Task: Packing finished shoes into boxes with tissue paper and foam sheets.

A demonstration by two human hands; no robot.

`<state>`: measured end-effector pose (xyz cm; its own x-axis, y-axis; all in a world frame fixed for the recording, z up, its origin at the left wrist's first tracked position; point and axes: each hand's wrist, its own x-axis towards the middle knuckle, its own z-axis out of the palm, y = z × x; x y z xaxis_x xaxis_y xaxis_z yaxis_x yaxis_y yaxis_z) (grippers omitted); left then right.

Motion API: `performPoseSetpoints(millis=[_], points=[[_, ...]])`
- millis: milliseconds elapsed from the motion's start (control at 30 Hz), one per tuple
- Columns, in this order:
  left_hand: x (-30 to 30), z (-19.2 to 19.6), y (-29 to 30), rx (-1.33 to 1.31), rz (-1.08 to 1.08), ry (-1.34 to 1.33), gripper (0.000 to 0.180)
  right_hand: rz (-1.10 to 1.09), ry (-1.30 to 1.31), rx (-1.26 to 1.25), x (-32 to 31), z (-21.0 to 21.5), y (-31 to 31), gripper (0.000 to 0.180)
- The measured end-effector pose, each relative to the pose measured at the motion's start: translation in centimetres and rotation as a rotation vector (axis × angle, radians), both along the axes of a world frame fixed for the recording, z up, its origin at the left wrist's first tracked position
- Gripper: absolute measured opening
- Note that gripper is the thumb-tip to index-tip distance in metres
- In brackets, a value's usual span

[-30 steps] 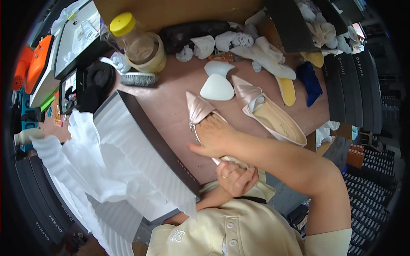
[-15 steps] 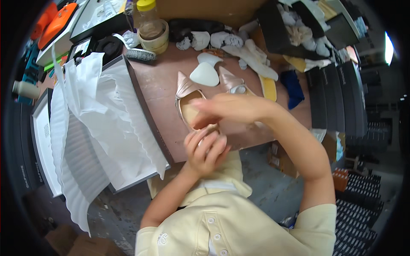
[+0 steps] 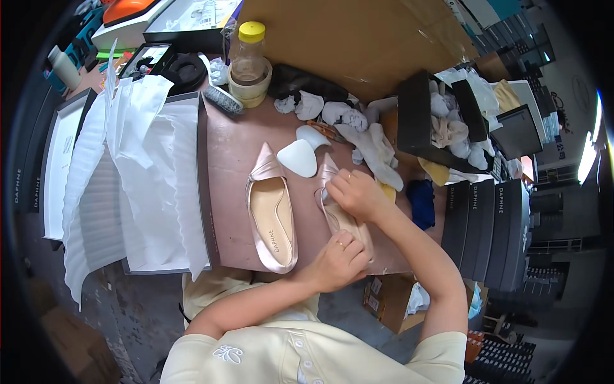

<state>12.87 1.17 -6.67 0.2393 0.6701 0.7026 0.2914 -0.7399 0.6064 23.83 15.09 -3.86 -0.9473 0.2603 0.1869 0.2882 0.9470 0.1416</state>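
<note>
**Left hand (image 3: 342, 259) and right hand (image 3: 361, 195) both at the right-side shoe (image 3: 344, 222)**

Head view: we've got a pair of pale pink pointed shoes on the brownish-pink worktable (image 3: 233, 144), toes aimed away from us. The right-side one is the one being handled, lying near the table's front edge, partly hidden by our hands.

Right hand: fingers bent at the front of the shoe's opening, just behind the pleated toe. Fingertips are partly hidden, so we can't tell if they pinch anything.

Left hand: fingers curled over the rear half, knuckles up. Thumb is hidden; we can't confirm a firm grip. We see a ring on each hand.

The left-side shoe (image 3: 272, 221) lies untouched, insole up, between the handled shoe and the open box (image 3: 206, 179). White wrapping sheets (image 3: 153, 185) spill over that box's left side.

Beyond the toes we have two rounded white pads (image 3: 297, 159), one partly over the other. Further back: a yellow-lidded jar (image 3: 248, 64) standing in a beige cup (image 3: 252, 93), with a brush (image 3: 224, 100) just beside it. On our right: a blue cloth (image 3: 420, 203) next to upright dark boxes (image 3: 478, 224).
</note>
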Motion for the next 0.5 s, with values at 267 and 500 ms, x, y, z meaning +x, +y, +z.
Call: performPoseSetpoints(millis=[267,500], points=[[-2.7,0.9,-0.9,0.025,-0.083,0.031,0.041,-0.091,0.306,-0.267,0.7,3.2,-3.5,0.011],[-2.5,0.4,-1.3,0.014,-0.096,0.014,0.041,-0.663,-0.138,-0.275,-0.5,7.3,-5.1,0.027]])
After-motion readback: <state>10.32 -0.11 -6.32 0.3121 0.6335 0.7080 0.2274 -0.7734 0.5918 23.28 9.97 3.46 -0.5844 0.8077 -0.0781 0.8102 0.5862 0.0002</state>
